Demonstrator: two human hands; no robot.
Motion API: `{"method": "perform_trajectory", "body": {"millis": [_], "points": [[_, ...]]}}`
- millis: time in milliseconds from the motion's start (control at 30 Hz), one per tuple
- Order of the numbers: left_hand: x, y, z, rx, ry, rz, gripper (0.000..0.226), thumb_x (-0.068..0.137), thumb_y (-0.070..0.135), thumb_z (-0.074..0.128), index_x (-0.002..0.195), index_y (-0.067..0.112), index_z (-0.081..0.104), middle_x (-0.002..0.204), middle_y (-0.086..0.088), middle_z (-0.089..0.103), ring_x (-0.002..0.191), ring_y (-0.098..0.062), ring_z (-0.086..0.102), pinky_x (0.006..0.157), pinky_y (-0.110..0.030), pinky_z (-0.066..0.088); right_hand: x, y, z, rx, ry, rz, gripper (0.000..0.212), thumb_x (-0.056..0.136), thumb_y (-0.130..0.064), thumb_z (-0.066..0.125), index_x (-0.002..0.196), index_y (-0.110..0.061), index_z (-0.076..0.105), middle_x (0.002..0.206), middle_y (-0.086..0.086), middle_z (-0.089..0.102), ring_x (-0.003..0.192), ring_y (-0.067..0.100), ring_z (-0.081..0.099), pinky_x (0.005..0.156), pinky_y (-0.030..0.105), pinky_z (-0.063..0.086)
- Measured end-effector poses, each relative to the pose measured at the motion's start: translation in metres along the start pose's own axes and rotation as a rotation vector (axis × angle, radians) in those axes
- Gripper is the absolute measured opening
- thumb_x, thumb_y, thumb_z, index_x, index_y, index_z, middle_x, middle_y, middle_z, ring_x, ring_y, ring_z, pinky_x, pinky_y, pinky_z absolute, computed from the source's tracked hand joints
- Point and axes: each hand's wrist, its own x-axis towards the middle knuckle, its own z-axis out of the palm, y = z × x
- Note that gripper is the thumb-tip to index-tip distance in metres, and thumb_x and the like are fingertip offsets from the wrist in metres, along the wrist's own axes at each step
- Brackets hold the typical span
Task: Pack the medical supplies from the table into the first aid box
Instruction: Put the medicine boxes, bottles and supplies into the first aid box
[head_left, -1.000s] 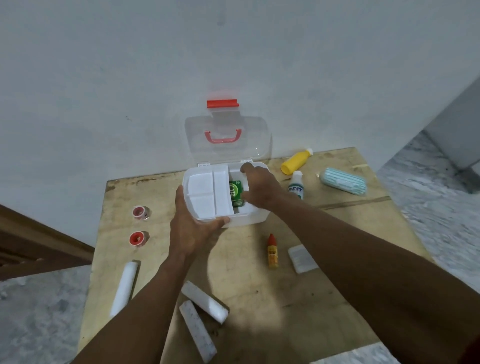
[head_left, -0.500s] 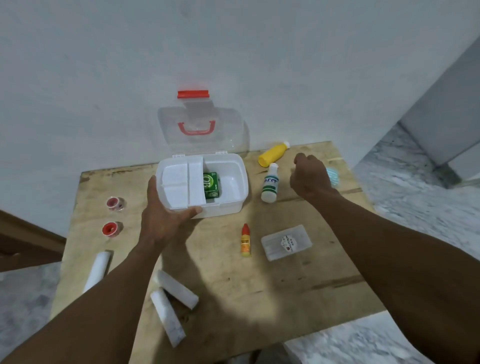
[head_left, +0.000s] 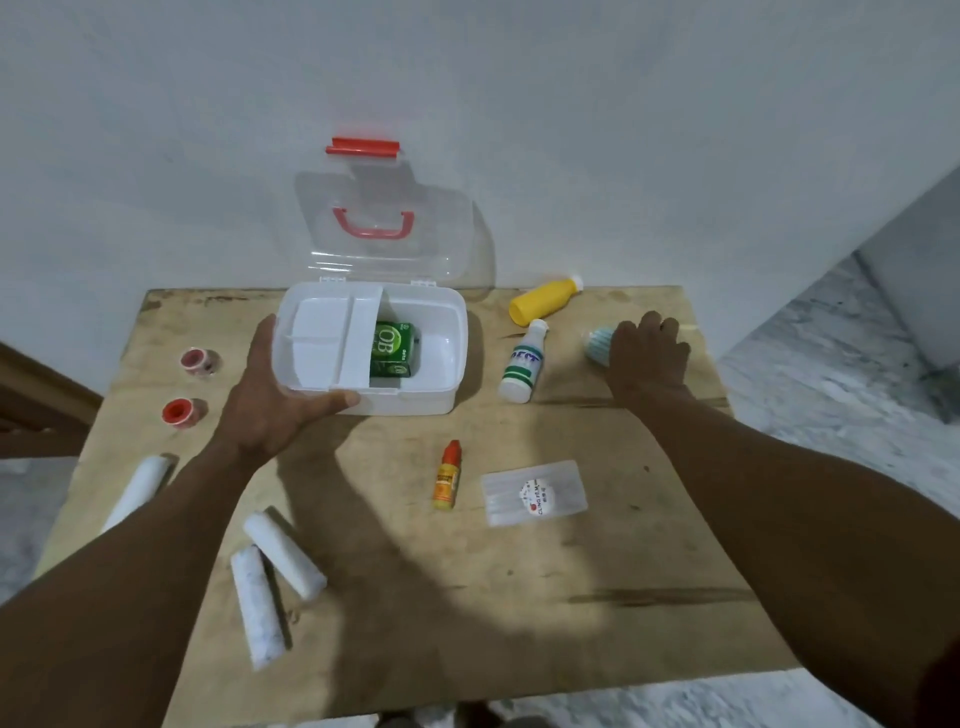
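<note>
Box (head_left: 410, 400) of white plastic sits at the table's (head_left: 519, 597) far middle, its clear lid (head_left: 384, 228) standing open against the wall with a red handle and latch. My left hand (head_left: 270, 400) cups its near-left corner, thumb lying along the front wall, fingers up the left side. Inside, a white tray (head_left: 332, 343) covers the left half; a green carton (head_left: 392, 349) lies in the open right half.

My right hand (head_left: 647, 358) is at 2 o'clock from the box, palm down, fingers curled over a pale striped roll (head_left: 597, 345); I cannot tell whether they grip it. Between that hand and the box lie a white bottle (head_left: 522, 364) and, at 1 o'clock, a yellow bottle (head_left: 543, 301), both on their sides.

At 6 o'clock an orange dropper (head_left: 448, 475) lies beside a clear packet (head_left: 532, 492). At 9 o'clock sit two red tape rolls (head_left: 197, 359) (head_left: 179, 411). At 7 o'clock lie three white bandage rolls (head_left: 137, 488) (head_left: 283, 553) (head_left: 257, 605). The tabletop is bare, scuffed wood.
</note>
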Motion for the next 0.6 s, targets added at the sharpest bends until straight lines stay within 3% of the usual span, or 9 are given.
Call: {"method": "perform_trajectory", "body": {"millis": [167, 300, 400, 500, 600], "points": [[-0.001, 0.002, -0.001, -0.008, -0.018, 0.006, 0.104, 0.056, 0.04, 0.091, 0.142, 0.032, 0.033, 0.135, 0.015, 0.045, 0.125, -0.011, 0.045, 0.098, -0.04, 0.046, 0.005, 0.002, 0.009, 0.033, -0.081, 0.044, 0.042, 0.09, -0.018, 0.06, 0.128, -0.01, 0.045, 0.127, 0.017, 0.051, 0.121, 0.038, 0.047, 0.098, 0.05, 0.039], [-0.003, 0.006, -0.001, -0.018, -0.007, -0.006, 0.105, 0.054, 0.042, 0.09, 0.141, 0.03, 0.033, 0.128, 0.023, 0.047, 0.122, -0.007, 0.046, 0.099, -0.038, 0.046, 0.006, 0.001, 0.006, 0.044, -0.031, 0.034, 0.041, 0.089, -0.018, 0.058, 0.128, -0.013, 0.045, 0.122, 0.015, 0.054, 0.118, 0.039, 0.05, 0.101, 0.053, 0.036], [-0.002, 0.006, -0.002, -0.013, -0.006, -0.008, 0.106, 0.052, 0.045, 0.09, 0.141, 0.031, 0.033, 0.125, 0.032, 0.046, 0.121, -0.007, 0.047, 0.1, -0.041, 0.046, 0.002, -0.005, -0.005, 0.115, 0.106, 0.005, 0.045, 0.083, -0.024, 0.064, 0.124, -0.011, 0.051, 0.114, 0.018, 0.057, 0.107, 0.041, 0.055, 0.094, 0.052, 0.039], [-0.003, 0.005, -0.002, -0.02, -0.004, -0.013, 0.109, 0.051, 0.048, 0.089, 0.142, 0.031, 0.031, 0.122, 0.037, 0.044, 0.119, -0.006, 0.046, 0.097, -0.036, 0.045, -0.007, -0.017, -0.025, 0.276, 0.279, -0.028, 0.043, 0.078, -0.027, 0.06, 0.116, -0.006, 0.057, 0.103, 0.023, 0.056, 0.087, 0.044, 0.06, 0.075, 0.047, 0.047], [-0.004, 0.004, -0.002, -0.034, -0.006, -0.022, 0.112, 0.05, 0.049, 0.088, 0.143, 0.031, 0.029, 0.128, 0.018, 0.046, 0.121, -0.012, 0.045, 0.093, -0.034, 0.045, -0.012, -0.039, -0.054, 0.549, 0.186, 0.02, 0.043, 0.088, -0.036, 0.058, 0.122, -0.011, 0.054, 0.112, 0.018, 0.053, 0.091, 0.04, 0.058, 0.076, 0.039, 0.045]]}}
